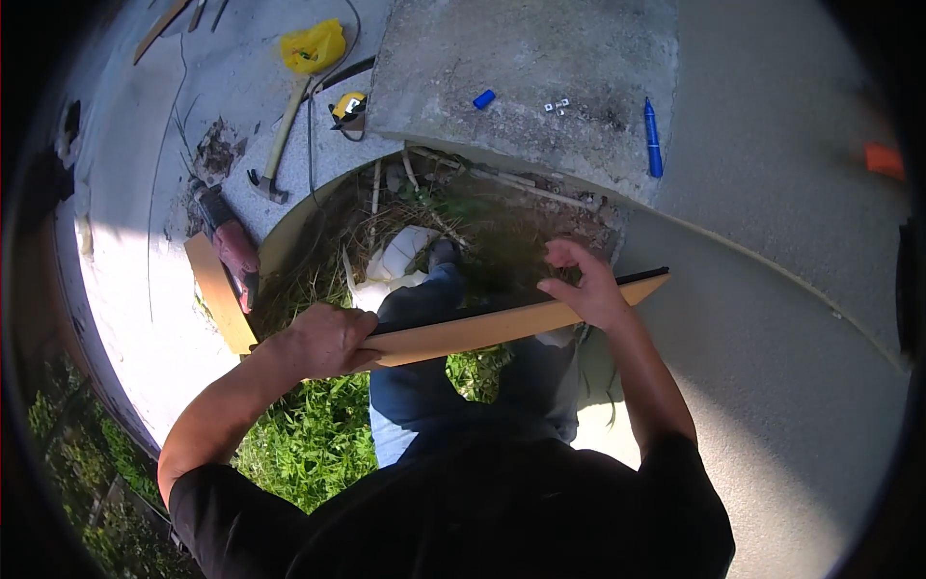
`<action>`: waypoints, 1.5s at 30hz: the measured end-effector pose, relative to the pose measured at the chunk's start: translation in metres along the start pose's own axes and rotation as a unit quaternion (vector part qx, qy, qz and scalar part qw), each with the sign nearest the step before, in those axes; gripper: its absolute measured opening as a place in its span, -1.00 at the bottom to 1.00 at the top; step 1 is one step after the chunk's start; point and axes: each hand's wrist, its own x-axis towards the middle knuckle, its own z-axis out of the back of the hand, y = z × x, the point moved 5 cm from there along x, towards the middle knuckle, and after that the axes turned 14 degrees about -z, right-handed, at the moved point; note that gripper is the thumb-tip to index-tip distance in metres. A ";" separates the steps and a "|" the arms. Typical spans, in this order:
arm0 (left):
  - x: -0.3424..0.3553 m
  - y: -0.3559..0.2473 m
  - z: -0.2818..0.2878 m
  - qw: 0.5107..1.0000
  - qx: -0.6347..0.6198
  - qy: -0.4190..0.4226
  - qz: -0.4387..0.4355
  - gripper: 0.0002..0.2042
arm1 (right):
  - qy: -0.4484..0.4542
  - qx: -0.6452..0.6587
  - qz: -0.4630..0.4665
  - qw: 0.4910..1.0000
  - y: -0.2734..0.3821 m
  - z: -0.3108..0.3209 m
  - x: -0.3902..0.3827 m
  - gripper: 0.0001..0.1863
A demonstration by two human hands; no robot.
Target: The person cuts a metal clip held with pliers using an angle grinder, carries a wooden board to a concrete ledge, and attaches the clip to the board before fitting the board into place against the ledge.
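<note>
A long wooden board with a dark upper edge lies level across my body, above my knees. My left hand is closed around its left end, thumb on top. Near the other end, my right hand rests its heel against the board. Its thumb and fingers are curved and apart, with nothing visible between them. Beyond the right hand, a blue marker lies on a concrete block, with small white-and-dark pieces and a blue cap to its left.
On the left ledge lie a claw hammer, a yellow tape measure, a yellow bag and a red-and-dark power tool. A shorter board sits beside the tool. The concrete block edges a hollow with twigs and plants. A wall stands right.
</note>
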 end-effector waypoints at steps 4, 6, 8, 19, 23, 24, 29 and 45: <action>0.054 0.030 -0.010 0.998 0.021 -0.012 -0.059 -0.56 | 0.077 -0.303 0.094 0.945 -0.032 -0.015 -0.033 -0.14; 0.081 0.033 -0.005 0.994 0.083 0.000 -0.076 -0.60 | 0.079 -0.415 -0.085 0.902 -0.073 -0.012 -0.018 -0.31; 0.101 0.043 -0.005 0.989 0.112 -0.035 -0.095 -0.65 | 0.000 -0.401 0.013 0.916 -0.102 -0.010 -0.009 -0.38; 0.143 0.070 -0.005 0.776 0.460 -0.406 -0.148 -0.63 | -0.326 -0.397 0.241 0.824 -0.112 0.007 0.005 -0.55; 0.144 0.079 0.017 0.754 0.448 -0.457 -0.151 -0.60 | -0.375 -0.431 0.249 0.782 -0.081 0.029 -0.011 -0.50; 0.144 0.081 0.025 0.738 0.448 -0.483 -0.149 -0.60 | -0.384 -0.433 0.253 0.775 -0.071 0.036 -0.014 -0.50; 0.159 0.093 0.057 0.795 0.408 -0.433 -0.115 -0.63 | -0.416 -0.445 0.233 0.758 -0.060 0.072 0.003 -0.48; 0.189 0.100 0.049 0.678 0.423 -0.578 -0.167 -0.58 | -0.493 -0.393 0.302 0.715 -0.092 0.074 0.036 -0.46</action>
